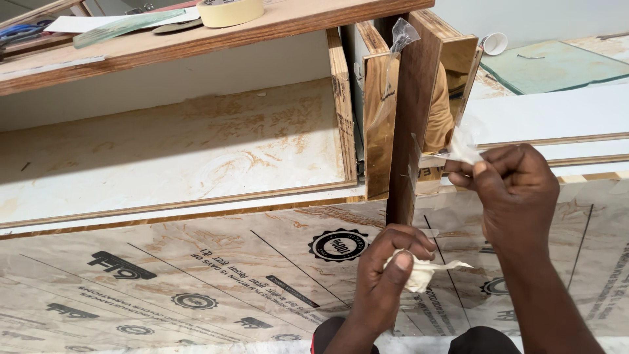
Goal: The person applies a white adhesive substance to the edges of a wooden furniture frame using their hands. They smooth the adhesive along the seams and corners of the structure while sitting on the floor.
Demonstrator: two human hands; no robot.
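Spanning the upper left, well away from both hands, a plywood top shelf board (196, 36) carries a flat roll of cream masking tape (229, 10), a strip of pale green glass (121, 26) and white paper sheets (85, 23). Below it lies the open plywood cabinet compartment (177, 144); its floor is covered in a cream protective film with brown glue stains, and nothing stands inside it. Toward the person from this compartment, the large front panel (164, 275) wears the same cream film, printed with black round seals, slanted text blocks and thin black lines.

The left hand (386, 275) is closed around a crumpled wad of peeled cream film (419, 272), thumb pressed on top. Directly above this grip rises the dark brown upright laminate panel (413, 124), with a loose clear film tag (401, 33) at its top edge.

The right hand (514, 190) pinches a thin strip of clear protective film (465, 147) between thumb and fingers, just beside the upright panel's right face. Beyond this grip lie white laminated boards (557, 115), a green glass sheet (553, 65) and a small white cup (495, 43).
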